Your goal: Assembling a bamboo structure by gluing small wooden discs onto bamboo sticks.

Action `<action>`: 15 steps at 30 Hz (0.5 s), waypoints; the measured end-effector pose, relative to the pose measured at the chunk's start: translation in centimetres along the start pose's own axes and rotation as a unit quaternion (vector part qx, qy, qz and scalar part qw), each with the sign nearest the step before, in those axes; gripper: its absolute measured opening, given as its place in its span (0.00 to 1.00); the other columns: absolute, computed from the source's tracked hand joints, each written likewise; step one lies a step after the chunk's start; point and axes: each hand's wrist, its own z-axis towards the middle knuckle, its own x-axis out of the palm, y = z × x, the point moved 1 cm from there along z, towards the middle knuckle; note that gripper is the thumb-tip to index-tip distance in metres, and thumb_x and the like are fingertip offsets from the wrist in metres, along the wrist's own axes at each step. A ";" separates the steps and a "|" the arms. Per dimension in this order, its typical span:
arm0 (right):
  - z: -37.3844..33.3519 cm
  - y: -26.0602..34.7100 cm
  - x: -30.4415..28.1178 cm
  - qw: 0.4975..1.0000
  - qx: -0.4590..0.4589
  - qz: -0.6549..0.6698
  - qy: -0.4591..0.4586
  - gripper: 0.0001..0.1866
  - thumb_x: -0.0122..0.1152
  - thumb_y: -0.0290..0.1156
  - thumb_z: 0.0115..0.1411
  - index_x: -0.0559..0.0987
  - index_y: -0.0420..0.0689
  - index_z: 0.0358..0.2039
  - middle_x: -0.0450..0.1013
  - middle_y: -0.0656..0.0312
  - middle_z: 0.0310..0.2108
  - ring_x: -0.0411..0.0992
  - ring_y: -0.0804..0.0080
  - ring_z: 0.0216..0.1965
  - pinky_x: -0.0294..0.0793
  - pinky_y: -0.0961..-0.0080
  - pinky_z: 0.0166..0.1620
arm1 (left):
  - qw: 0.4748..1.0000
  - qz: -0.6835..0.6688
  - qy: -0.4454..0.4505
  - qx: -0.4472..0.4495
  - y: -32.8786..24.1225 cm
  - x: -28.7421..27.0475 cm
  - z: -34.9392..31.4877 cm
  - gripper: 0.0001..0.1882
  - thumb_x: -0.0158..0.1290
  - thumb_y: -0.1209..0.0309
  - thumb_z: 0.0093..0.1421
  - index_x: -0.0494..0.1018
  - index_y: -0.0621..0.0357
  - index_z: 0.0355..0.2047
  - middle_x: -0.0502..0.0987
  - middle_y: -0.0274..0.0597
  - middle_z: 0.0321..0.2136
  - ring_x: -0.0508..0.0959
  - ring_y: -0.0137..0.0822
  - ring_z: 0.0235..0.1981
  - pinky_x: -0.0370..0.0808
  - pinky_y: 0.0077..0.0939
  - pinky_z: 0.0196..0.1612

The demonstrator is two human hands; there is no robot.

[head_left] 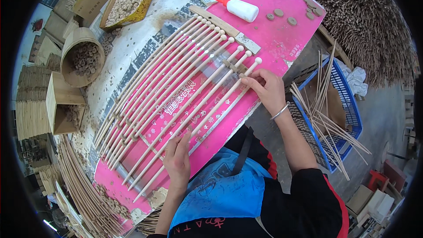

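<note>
Wooden stick (216, 108): likely light, stiff; best gripped mid-shaft.
Right hand (268, 90): pinched on it near its ball (258, 61).
Left hand (177, 156): at its shaft, closure unclear.

Rod (222, 101) in my grip: wood, smooth, matt. Sheet (277, 35) beneath: smooth, glossy. Bottle (243, 11): plastic. My bracelet (280, 111): shiny metal. My apron (222, 194): creased cloth.
</note>
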 end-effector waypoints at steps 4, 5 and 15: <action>0.3 -0.1 0.3 0.986 -0.137 -0.075 -0.067 0.14 0.73 0.30 0.54 0.81 0.41 0.39 0.73 0.66 0.25 0.71 0.79 0.26 0.70 0.79 0.31 | 0.999 0.025 0.011 -0.018 -0.5 0.5 0.5 0.21 0.55 0.85 0.60 0.79 0.57 0.54 0.74 0.43 0.36 0.78 0.39 0.33 0.75 0.32 0.35; 0.3 -0.1 0.5 0.980 -0.161 -0.091 -0.077 0.14 0.73 0.29 0.52 0.81 0.44 0.39 0.72 0.65 0.27 0.72 0.74 0.27 0.71 0.76 0.32 | 0.999 0.037 0.001 -0.012 -0.2 0.8 0.5 0.21 0.56 0.84 0.60 0.79 0.56 0.54 0.73 0.43 0.35 0.78 0.38 0.33 0.75 0.32 0.34; 0.9 -1.0 1.4 0.931 -0.274 -0.217 -0.105 0.15 0.70 0.30 0.52 0.82 0.52 0.42 0.72 0.65 0.28 0.72 0.64 0.31 0.68 0.66 0.35 | 0.990 0.137 -0.021 0.030 0.3 1.7 0.4 0.24 0.59 0.81 0.57 0.80 0.51 0.55 0.73 0.38 0.33 0.76 0.34 0.32 0.71 0.31 0.32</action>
